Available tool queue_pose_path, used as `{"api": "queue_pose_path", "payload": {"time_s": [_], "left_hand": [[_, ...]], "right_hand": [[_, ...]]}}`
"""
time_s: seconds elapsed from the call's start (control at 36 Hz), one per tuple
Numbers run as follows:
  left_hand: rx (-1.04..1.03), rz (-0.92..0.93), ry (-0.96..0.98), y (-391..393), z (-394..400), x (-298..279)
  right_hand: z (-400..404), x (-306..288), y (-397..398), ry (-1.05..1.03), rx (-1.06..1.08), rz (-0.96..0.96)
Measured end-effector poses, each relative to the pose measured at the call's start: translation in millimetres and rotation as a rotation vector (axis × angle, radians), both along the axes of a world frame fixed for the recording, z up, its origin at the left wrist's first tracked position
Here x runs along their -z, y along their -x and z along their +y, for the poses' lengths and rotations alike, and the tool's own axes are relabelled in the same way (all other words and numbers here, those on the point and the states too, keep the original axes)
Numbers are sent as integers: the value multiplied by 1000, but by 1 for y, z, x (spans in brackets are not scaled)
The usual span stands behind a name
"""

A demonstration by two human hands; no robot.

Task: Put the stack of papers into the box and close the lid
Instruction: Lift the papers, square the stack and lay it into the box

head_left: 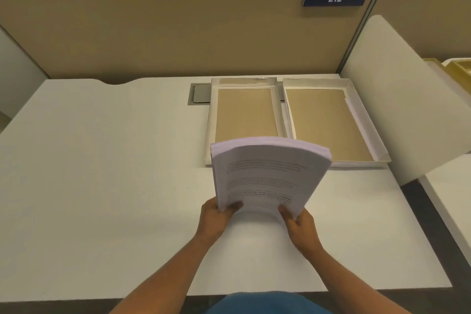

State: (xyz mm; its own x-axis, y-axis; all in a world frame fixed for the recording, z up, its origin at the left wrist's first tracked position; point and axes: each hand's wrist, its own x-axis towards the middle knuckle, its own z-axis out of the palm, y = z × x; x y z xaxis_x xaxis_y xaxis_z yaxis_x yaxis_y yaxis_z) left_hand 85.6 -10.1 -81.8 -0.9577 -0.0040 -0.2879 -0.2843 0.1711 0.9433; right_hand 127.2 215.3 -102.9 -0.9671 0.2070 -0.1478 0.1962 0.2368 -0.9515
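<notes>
step in hand, as judged: carrying the thick stack of white printed papers to one of two shallow white cardboard trays with brown card floors lying open at the far side of the white surface. the left hand is closed on the near left corner of the stack, thumb on the top sheet; the right hand is closed likewise on the near right corner. the stack is clear of the surface, tilted with its far edge raised and bowed downward across its width, and it overlaps the near edges of both trays in this view. the left tray and the right tray sit side by side, just beside each other; which is box and which is lid cannot be told with certainty, though the right tray appears deeper. recommendation: keep both grips firm so the sheets do not fan, level the stack, square its long sides to the tray walls, lower the far edge in first, then let the near edge down. risk noted: sheets catching on the near wall or sliding out of register.
</notes>
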Motion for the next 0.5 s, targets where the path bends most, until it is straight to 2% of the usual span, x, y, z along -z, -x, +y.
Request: {"api": "queue_pose_path", "payload": {"time_s": [0.25,0.5], "left_hand": [[48,-31,5,23,-1,3],[98,-28,-22,78,-8,-7]], "right_hand": [[4,1,12,-22,-7,-42],[11,-18,63,-81,-108,-14]]}}
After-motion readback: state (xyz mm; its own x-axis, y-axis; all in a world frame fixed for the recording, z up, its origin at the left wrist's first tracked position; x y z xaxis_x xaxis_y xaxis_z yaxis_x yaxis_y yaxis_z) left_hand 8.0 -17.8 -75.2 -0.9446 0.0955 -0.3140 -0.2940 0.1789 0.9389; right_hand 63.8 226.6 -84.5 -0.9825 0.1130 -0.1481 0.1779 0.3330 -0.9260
